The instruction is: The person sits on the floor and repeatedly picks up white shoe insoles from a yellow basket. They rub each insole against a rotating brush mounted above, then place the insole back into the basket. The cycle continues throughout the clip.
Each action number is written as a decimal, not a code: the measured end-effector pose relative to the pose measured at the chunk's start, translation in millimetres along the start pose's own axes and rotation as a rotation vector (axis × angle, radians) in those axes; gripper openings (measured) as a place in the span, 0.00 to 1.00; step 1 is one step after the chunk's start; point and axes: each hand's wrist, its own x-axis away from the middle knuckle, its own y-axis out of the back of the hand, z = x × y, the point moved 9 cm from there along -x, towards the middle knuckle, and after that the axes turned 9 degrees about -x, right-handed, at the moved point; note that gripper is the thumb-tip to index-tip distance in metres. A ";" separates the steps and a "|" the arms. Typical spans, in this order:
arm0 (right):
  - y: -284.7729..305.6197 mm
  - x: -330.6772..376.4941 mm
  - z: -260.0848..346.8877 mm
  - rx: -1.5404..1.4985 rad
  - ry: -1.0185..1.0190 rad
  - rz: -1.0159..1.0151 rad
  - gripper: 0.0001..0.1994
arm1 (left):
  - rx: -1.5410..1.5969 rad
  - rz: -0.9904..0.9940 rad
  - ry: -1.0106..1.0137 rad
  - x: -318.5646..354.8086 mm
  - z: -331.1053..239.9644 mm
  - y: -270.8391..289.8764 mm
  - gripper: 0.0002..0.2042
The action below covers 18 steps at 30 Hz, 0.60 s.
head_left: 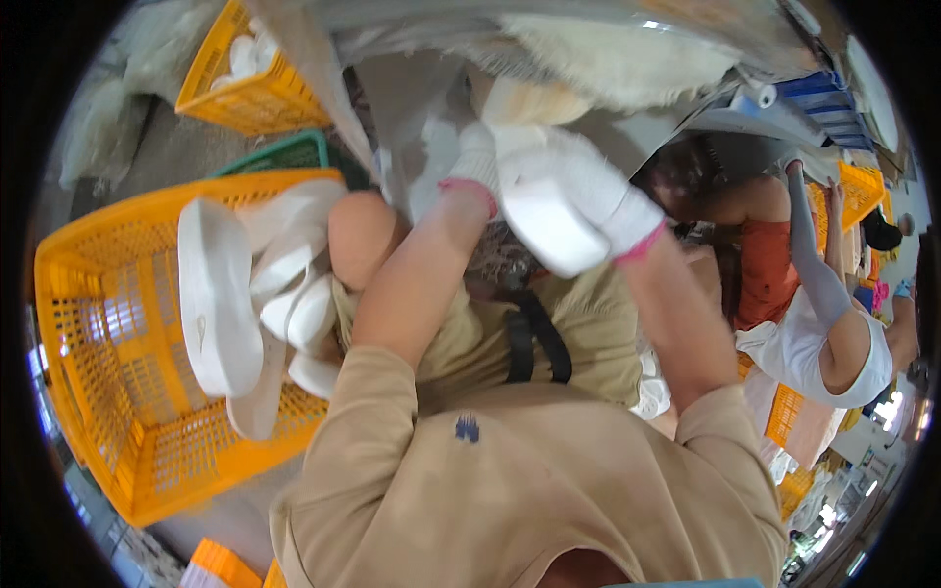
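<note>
A white slipper (554, 223) hangs tilted in front of me over my lap, smeared by motion. Around its right side is my right hand (586, 181), closed on it in a white knitted glove with a pink cuff. My left hand (476, 157), gloved the same way, is closed at the slipper's far left edge; its fingertips are partly hidden and blurred. Just beyond both hands sits a cream-coloured rounded piece (534, 102), close to the slipper. Whether they touch I cannot tell.
At my left stands an orange crate (93, 392) holding several white slippers (218, 294). Behind it are a green crate (279, 152) and another orange crate (250, 108). Fluffy white material (627, 64) lies ahead. A person (818, 343) works at my right.
</note>
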 end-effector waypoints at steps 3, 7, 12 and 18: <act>-10.9 49.6 4.6 0.651 0.220 -0.113 0.12 | 0.040 0.065 0.025 5.2 9.3 -0.5 0.35; -16.3 116.6 -6.2 0.906 0.591 -0.283 0.28 | 0.077 0.136 0.113 9.0 18.4 -0.5 0.34; 0.5 85.6 8.6 1.015 0.580 -0.359 0.25 | 0.018 0.008 -0.075 -3.9 -13.3 5.6 0.33; 7.2 68.7 37.3 1.020 0.712 -0.431 0.19 | 0.023 0.111 0.053 -12.6 0.9 0.1 0.33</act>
